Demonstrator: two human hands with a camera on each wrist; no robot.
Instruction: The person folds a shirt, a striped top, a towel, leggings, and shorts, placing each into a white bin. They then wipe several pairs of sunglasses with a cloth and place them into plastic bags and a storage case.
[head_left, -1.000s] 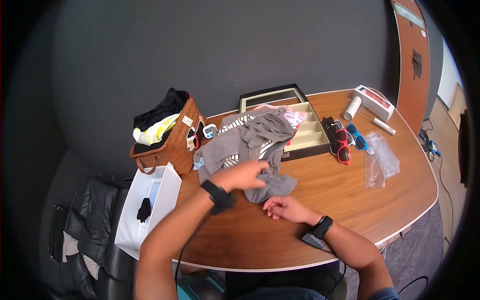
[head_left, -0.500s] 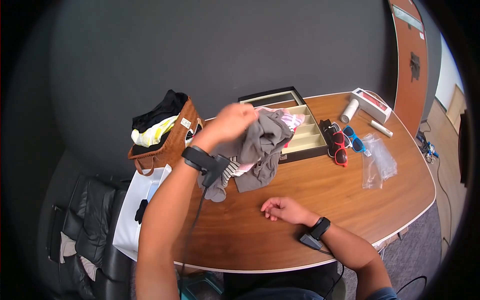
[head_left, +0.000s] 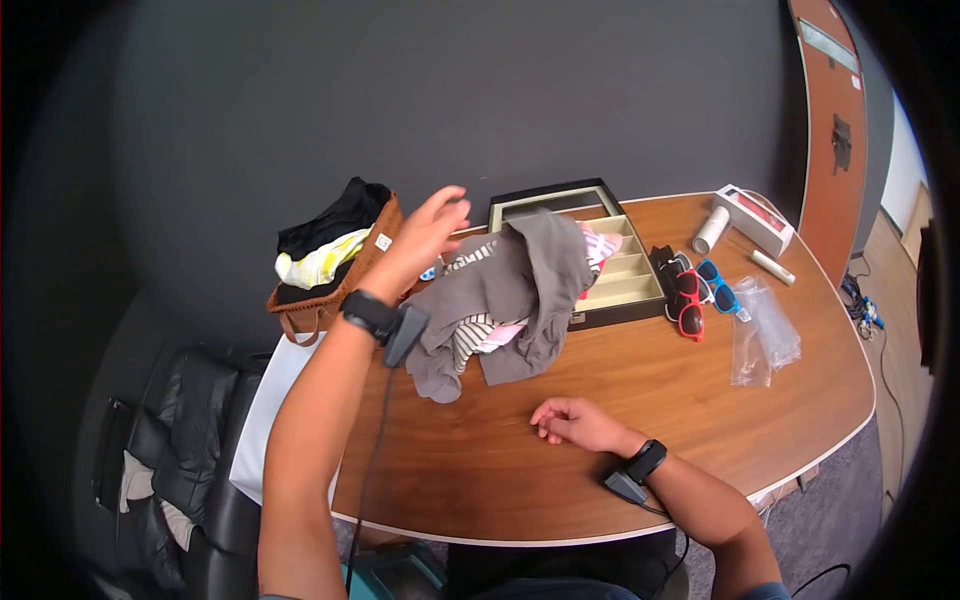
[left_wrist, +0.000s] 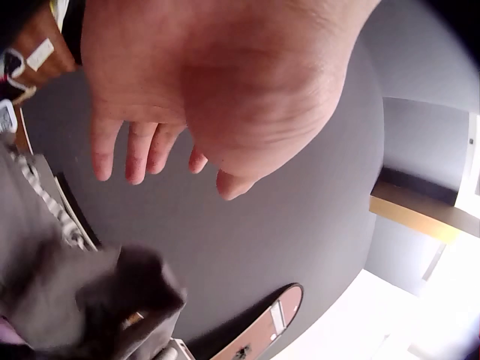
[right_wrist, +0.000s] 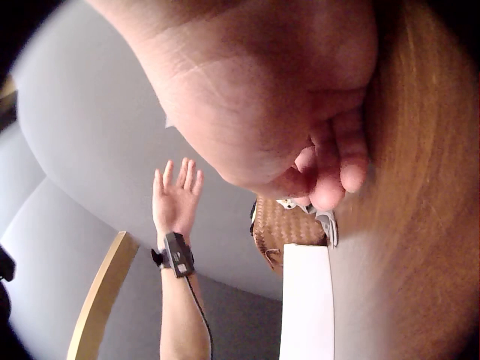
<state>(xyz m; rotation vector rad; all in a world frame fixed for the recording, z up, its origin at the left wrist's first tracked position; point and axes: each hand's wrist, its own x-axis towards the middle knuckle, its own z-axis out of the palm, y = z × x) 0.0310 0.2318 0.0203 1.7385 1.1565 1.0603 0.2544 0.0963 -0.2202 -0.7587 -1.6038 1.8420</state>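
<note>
My left hand [head_left: 420, 245] is raised between the wicker basket and the clothes heap, its fingers spread and holding nothing. In the left wrist view, the palm of the left hand [left_wrist: 217, 97] faces the camera with straight fingers. A rumpled grey garment [head_left: 470, 290] tops the heap, with a raised fold standing up at its right part. Striped cloth [head_left: 472, 340] and pink cloth [head_left: 503, 338] show from under it. My right hand [head_left: 585, 425] rests on the table, fingers loosely curled, with nothing in it; the right wrist view shows its bent fingers [right_wrist: 328, 191] close to the wood.
A brown wicker basket [head_left: 300, 305] full of clothes stands left, above a white bin [head_left: 265, 425]. Behind the heap is an open compartment case [head_left: 625, 265]. To the right lie red sunglasses [head_left: 690, 320], blue sunglasses [head_left: 725, 298], clear plastic bags [head_left: 765, 345] and a white box [head_left: 755, 222].
My left hand went from the heap's near edge up to its far side, then let go and moved left, opening. The grey garment's near part is drawn up and back. My right hand stays put.
</note>
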